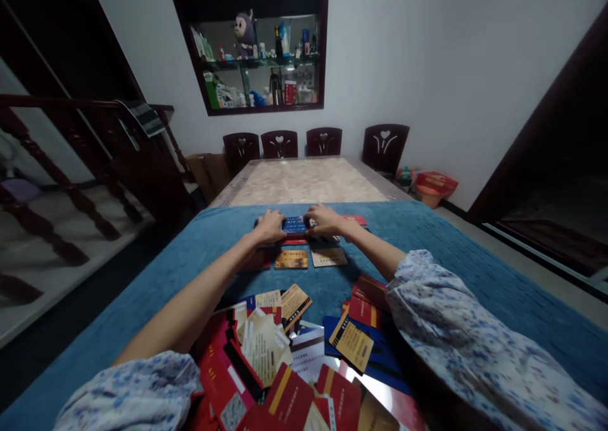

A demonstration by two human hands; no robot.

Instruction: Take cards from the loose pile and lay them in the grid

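Note:
A blue card (295, 225) with pale print lies at the far side of the card rows. My left hand (270, 225) has its fingers closed at the card's left edge, and my right hand (323, 219) has its fingers closed at the right edge. Parts of other cards show under both hands, mostly hidden. Nearer to me, a gold card (291, 259) and a cream card (329, 257) lie side by side, with a dark red card (257, 260) partly behind my left forearm. A red card (355, 219) lies beyond my right wrist.
A loose pile of red, cream, gold and blue cards (266, 348) spreads between my forearms. Under everything is a blue cloth (199, 266) on a long table (304, 179). Dark chairs (280, 144) stand at the far end, with a red-lined bin (434, 187) to the right.

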